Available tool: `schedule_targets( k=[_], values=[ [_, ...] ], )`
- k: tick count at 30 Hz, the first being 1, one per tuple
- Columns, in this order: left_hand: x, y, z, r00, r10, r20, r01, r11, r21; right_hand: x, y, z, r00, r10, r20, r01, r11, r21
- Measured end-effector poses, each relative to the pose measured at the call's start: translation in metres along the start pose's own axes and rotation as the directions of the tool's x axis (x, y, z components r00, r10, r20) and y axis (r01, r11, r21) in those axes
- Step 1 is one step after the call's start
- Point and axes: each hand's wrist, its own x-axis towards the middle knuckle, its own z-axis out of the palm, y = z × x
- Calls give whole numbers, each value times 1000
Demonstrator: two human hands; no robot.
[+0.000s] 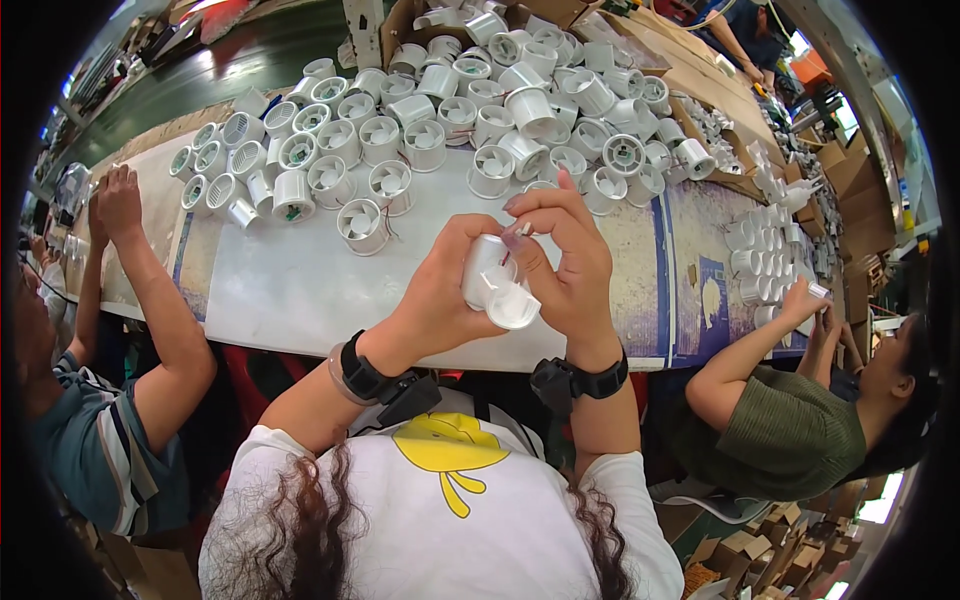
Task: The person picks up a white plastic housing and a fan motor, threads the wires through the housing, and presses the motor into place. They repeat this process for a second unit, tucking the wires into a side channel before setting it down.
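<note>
My left hand is closed round a white plastic housing, held tilted above the near part of the table. A rounded, open white part sticks out at its lower end. A short dark red wire shows beside the housing. Thumb and forefinger of my right hand pinch a small white piece close to the housing's upper side; its exact kind is too small to tell. Just beyond my hands stand white round housings with fan blades inside, one of them nearest on the left.
A large heap of white fan housings covers the table's far side. White parts stand in rows at the right. A co-worker sits at my left, another at my right, handling a white part. Cardboard boxes lie behind at lower right.
</note>
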Motion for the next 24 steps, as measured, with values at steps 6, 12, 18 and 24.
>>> schedule_targets(
  k=[6,12,18,24],
  values=[
    [4,-3,-6,983,184,-14,-178,968,179,-11,6,22,939,343,-12,-290,813,505],
    [5,4,-1,961,245,-126,-237,969,73,-24,1,46,857,514,34,-216,298,930],
    [7,-3,6,959,233,-160,-228,972,52,-31,3,61,877,476,-57,-115,324,939],
    [10,15,4,983,182,-34,-179,887,-425,-21,7,55,849,528,24,38,-106,994]
  ],
)
